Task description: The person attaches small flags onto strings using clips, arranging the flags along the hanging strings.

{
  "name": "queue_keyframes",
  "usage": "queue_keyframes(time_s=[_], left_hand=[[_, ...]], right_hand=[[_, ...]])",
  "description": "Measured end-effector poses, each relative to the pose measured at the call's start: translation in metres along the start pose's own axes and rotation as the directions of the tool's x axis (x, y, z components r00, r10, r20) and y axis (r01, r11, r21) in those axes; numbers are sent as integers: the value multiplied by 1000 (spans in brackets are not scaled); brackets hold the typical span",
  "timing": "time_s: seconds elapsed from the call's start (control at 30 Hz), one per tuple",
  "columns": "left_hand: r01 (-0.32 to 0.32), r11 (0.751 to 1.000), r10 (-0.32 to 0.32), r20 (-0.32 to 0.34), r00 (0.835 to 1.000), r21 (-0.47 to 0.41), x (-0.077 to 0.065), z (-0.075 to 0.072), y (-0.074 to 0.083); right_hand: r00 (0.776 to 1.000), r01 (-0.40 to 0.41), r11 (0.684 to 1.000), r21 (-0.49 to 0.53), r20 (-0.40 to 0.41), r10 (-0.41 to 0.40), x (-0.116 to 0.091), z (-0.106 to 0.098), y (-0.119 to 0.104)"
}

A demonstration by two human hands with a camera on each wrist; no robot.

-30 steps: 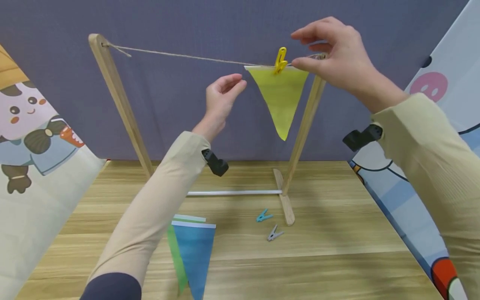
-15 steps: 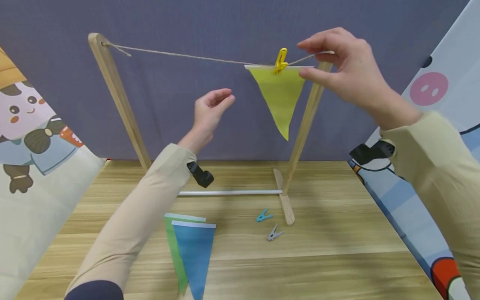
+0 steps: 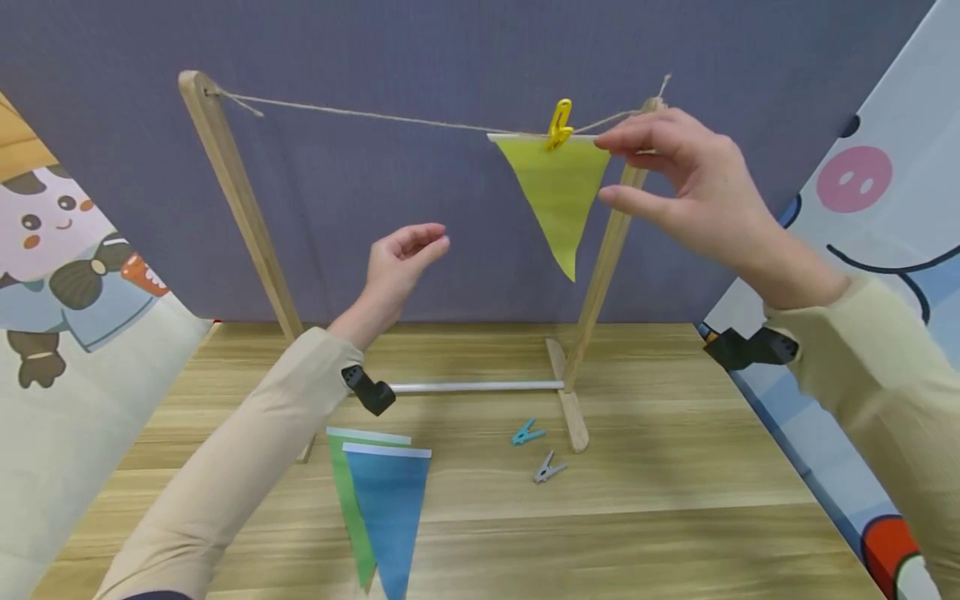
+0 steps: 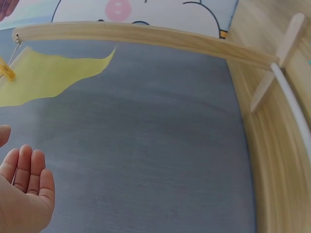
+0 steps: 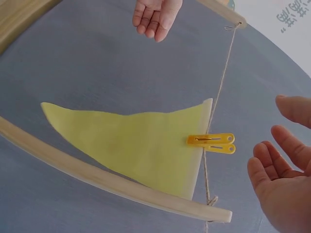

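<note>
No brand or label reads clearly; only a scrap of blurred print shows at the top right corner of the right wrist view, too cut off to make out.

The right hand (image 3: 693, 187) hangs with its grip spread, thumb and fingers apart and holding nothing, just beside the right corner of the yellow flag (image 3: 558, 187). The flag hangs from the string (image 3: 375, 115), pinned by the yellow peg (image 3: 559, 125) up and to the left of that grip. The wooden post (image 3: 603, 258) stands right behind the hand.

The left hand (image 3: 393, 267) floats lower, fingers loosely curled and empty, well apart from the flag, with open air around it.

Below on the bench (image 3: 675, 467) lie a blue flag (image 3: 390, 508) over a green flag (image 3: 347, 500), a teal peg (image 3: 528, 432) and a grey peg (image 3: 549, 468).
</note>
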State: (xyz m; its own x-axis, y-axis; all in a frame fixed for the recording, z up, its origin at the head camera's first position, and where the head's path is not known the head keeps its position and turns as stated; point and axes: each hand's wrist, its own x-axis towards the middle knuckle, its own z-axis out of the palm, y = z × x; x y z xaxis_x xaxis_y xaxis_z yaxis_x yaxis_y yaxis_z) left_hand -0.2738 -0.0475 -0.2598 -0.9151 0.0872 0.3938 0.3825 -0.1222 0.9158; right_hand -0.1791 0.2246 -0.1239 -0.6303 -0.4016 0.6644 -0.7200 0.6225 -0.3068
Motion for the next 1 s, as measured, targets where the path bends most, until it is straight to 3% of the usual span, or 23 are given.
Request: queue_keyframes(time_s=[0.2, 0.6, 1.0], left_hand=[[22, 999, -23, 27, 999, 49, -13, -11, -6], [78, 996, -81, 68, 994, 51, -37, -24, -13], [151, 987, -155, 91, 984, 47, -61, -32, -29]], right_hand=[[1000, 24, 999, 40, -8, -23, -8, 5, 5], [1000, -15, 997, 74, -9, 16, -28, 14, 17], [1000, 15, 993, 120, 20, -17, -48, 30, 29]])
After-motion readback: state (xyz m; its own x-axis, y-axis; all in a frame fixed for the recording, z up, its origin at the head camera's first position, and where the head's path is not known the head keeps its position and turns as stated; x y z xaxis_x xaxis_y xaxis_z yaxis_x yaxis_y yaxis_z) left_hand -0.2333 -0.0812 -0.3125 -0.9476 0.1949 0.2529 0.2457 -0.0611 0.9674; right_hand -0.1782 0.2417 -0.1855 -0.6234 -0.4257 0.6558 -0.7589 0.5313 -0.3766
